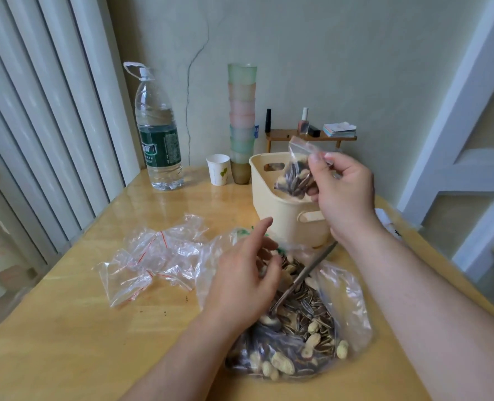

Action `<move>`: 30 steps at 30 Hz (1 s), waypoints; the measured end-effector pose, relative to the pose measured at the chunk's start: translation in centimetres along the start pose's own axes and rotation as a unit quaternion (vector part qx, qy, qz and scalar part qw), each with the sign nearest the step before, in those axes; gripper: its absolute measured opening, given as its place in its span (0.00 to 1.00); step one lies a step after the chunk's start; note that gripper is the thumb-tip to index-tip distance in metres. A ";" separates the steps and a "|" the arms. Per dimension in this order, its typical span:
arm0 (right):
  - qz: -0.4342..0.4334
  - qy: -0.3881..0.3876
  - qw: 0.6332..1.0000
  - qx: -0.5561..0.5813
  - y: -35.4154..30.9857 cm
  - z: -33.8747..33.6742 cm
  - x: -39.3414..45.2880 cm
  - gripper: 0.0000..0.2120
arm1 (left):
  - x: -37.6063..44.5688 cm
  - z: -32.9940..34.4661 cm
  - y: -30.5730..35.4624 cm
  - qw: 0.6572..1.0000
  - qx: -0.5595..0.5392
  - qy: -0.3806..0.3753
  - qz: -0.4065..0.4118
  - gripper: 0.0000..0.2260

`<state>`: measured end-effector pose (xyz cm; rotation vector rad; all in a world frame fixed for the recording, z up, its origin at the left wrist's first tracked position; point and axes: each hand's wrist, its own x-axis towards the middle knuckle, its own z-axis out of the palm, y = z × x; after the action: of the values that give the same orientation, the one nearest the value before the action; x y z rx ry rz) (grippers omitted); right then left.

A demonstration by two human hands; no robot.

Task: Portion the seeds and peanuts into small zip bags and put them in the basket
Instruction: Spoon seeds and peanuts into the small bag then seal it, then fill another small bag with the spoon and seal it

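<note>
Cream plastic basket point(271, 209) with cut-out handles sits at the far right of the glossy wooden table point(66, 328). Right hand point(345, 195) is over its open top, thumb and fingers clamped on a small clear zip bag point(296, 172) packed with striped sunflower seeds and a few peanuts. Bag hangs tilted, zip end up, just above the basket's rim. Can't tell if the zip strip is fully sealed.

Left hand point(244, 277) hovers over the mouth of the big clear plastic bag point(306, 322) of mixed seeds and peanuts, fingers loosely spread and gripping nothing. A metal spoon point(300, 280) lies in that bag, handle pointing toward the basket.

Step in hand, by my read: drop the filled bag into the basket. To do it well:
- run a pinch along the zip first if unsure, since an open zip would spill seeds
- lower it inside the walls before letting go, don't toss
- lay it flat so later bags stack
- keep the left hand near the big bag's mouth so it stays open for the next scoop

Counts:
- filled small bags in view: 1, the one held; the basket interior is mostly hidden
- empty small zip bags with red seal lines point(153, 261): a crumpled pile at left, overlapping, can't count exactly, at least several
- bulk bag: 1
- spoon: 1
- basket: 1
</note>
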<state>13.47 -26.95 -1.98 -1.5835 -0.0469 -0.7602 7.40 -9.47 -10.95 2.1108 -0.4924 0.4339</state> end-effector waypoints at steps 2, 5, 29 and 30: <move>-0.031 0.000 0.993 -0.113 0.4 -0.4 2.4 0.05 | 0.0 0.0 0.0 1.000 -0.022 0.011 -0.009 0.24; -0.038 -0.116 0.929 -0.350 1.2 -0.2 3.5 0.07 | 0.0 0.2 0.0 0.998 -0.052 0.024 -0.028 0.21; -0.046 -0.218 0.960 -0.169 3.6 -1.0 -10.1 0.09 | -0.9 -3.6 1.4 0.992 0.069 0.067 0.078 0.12; -0.051 -0.227 0.956 -0.177 3.4 -1.0 -10.2 0.11 | -0.4 -4.6 1.7 0.991 0.088 0.064 0.080 0.12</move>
<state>6.67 -24.44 -9.92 -2.0883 -0.3467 -0.4851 5.70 -6.46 -7.50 2.2017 -0.5685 0.7228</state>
